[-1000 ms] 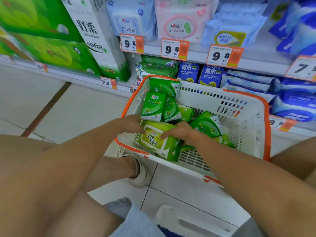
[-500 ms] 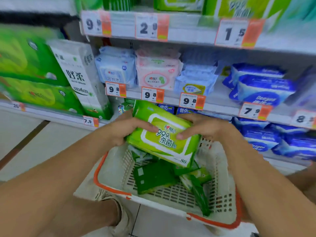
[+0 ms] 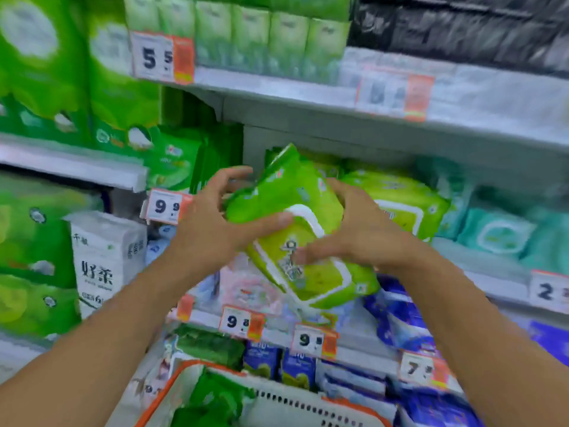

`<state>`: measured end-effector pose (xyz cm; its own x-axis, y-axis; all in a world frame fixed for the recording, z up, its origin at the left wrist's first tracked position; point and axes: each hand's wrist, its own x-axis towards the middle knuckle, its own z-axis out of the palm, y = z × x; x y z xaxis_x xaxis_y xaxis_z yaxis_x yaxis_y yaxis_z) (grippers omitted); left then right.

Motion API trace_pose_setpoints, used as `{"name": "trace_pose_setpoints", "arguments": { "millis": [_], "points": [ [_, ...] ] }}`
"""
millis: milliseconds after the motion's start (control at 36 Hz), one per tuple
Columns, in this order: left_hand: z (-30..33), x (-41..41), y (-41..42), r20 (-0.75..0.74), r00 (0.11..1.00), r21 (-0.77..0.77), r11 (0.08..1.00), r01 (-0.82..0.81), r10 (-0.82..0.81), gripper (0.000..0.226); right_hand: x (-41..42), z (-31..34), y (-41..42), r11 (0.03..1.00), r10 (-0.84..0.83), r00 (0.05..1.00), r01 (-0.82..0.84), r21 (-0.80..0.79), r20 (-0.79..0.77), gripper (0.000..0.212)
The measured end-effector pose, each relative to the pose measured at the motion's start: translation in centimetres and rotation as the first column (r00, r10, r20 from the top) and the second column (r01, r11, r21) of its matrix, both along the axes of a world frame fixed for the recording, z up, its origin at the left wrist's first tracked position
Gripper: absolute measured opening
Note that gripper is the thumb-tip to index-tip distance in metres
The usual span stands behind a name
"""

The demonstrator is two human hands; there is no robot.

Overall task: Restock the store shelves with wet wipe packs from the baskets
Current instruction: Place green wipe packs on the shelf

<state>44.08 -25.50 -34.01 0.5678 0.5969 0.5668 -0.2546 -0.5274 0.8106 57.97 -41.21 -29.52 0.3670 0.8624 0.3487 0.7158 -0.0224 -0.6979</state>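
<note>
At the centre of the frame I have both hands on a bright green wet wipe pack (image 3: 295, 229), held tilted in the air in front of the middle shelf (image 3: 385, 118). My left hand (image 3: 215, 223) grips its upper left side, fingers curled over the far edge and thumb lying across the front. My right hand (image 3: 357, 232) clamps the right side, thumb on the label. Just behind it, to the right, a similar green pack (image 3: 406, 201) lies on the shelf. At the bottom centre I see the white basket (image 3: 295, 408) with its orange rim, dark green packs (image 3: 215, 399) inside. Motion blur smears the price tags.
</note>
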Motion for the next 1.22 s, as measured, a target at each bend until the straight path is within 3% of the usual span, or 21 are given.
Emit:
{"name": "trace_pose_setpoints", "arguments": {
  "millis": [56,111,194,278,389,444,500,583,778,889,1000,1139,1222],
  "points": [
    [-0.1,1.0,2.5,0.044,0.996,0.045,0.996,-0.076,0.074,0.063,0.4,3.2,2.7,0.990,-0.117,0.978,0.101,0.096,0.175,0.085],
    [-1.4,1.7,4.7,-0.064,0.983,0.207,0.966,-0.156,0.172,0.061,1.2,5.3,5.7,0.982,-0.182,0.917,0.148,0.120,0.356,0.094],
    [-3.6,2.4,7.2,-0.252,0.901,0.459,0.863,-0.210,0.353,0.079,2.9,6.6,10.7,0.979,-0.183,0.770,0.201,0.040,0.612,0.104],
    [-4.4,3.1,8.8,-0.328,0.867,0.539,0.828,-0.154,0.375,0.083,5.6,6.9,14.9,0.956,-0.135,0.678,0.281,-0.086,0.723,0.104],
    [-4.9,4.2,10.3,-0.385,0.827,0.584,0.802,-0.125,0.410,0.085,9.8,6.2,17.9,0.831,-0.084,0.670,0.456,-0.320,0.737,0.111],
    [-5.6,4.4,10.3,-0.430,0.807,0.578,0.810,-0.098,0.405,0.086,11.5,5.8,18.6,0.732,-0.049,0.709,0.505,-0.458,0.703,0.099],
    [-6.6,4.7,10.2,-0.464,0.783,0.600,0.797,-0.067,0.415,0.087,12.9,5.8,19.1,0.681,-0.042,0.723,0.526,-0.509,0.690,0.094],
    [-7.2,4.9,10.4,-0.480,0.764,0.624,0.780,-0.049,0.432,0.087,13.8,6.3,19.8,0.649,0.007,0.712,0.530,-0.545,0.702,0.105],
    [-7.3,4.7,11.2,-0.471,0.778,0.632,0.774,-0.031,0.416,0.086,14.2,6.3,19.6,0.725,0.106,0.752,0.390,-0.568,0.651,0.103],
    [-7.3,5.0,10.6,-0.486,0.770,0.613,0.790,-0.038,0.414,0.080,14.5,6.2,19.5,0.732,0.118,0.749,0.379,-0.567,0.652,0.097],
    [-7.1,4.9,10.3,-0.501,0.771,0.586,0.809,-0.032,0.394,0.084,14.2,6.1,19.2,0.736,0.117,0.739,0.384,-0.557,0.664,0.105],
    [-6.5,4.3,9.9,-0.519,0.757,0.588,0.809,-0.022,0.397,0.086,13.3,5.4,18.4,0.744,0.090,0.683,0.438,-0.505,0.725,0.113],
    [-6.4,3.9,9.0,-0.501,0.767,0.590,0.807,-0.037,0.401,0.082,12.3,4.7,18.0,0.780,-0.015,0.596,0.509,-0.364,0.803,0.113]
  ]
}}
